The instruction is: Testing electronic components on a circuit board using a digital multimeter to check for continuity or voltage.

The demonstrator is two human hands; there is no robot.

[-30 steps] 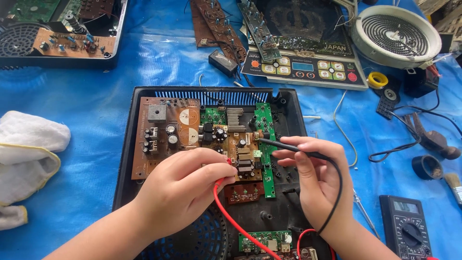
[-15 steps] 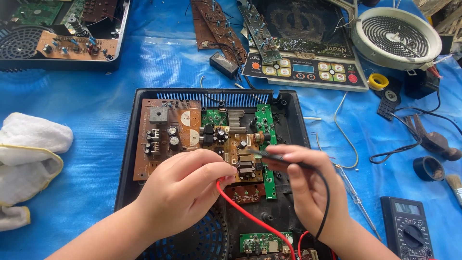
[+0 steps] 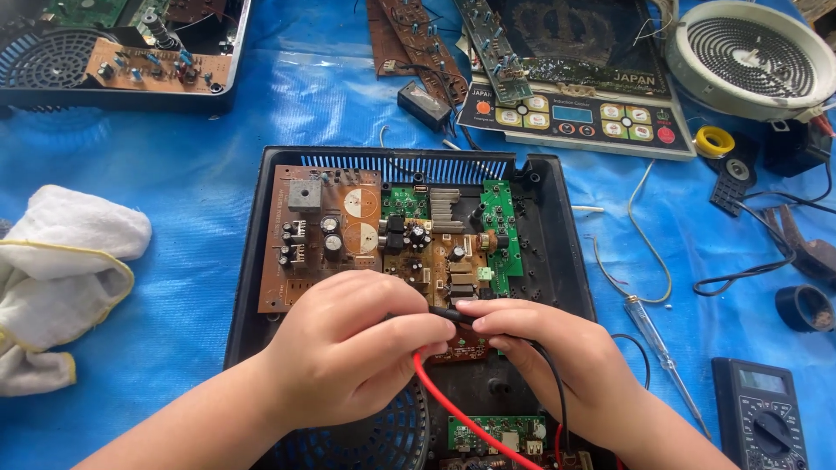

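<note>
Blue tarpaulin (image 3: 174, 157) covers the work surface, with an opened black appliance casing (image 3: 544, 226) at centre frame holding a brown circuit board (image 3: 318, 231). Just below the board, the left hand (image 3: 348, 348) curls shut on a red probe lead (image 3: 461, 416) trailing toward the lower right. The right hand (image 3: 557, 365) pinches a black probe (image 3: 448, 315) lying roughly horizontal, tip leftward, between the knuckles.

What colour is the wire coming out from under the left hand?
Red. The wire runs down from the left hand, clearest in the head view.
</note>
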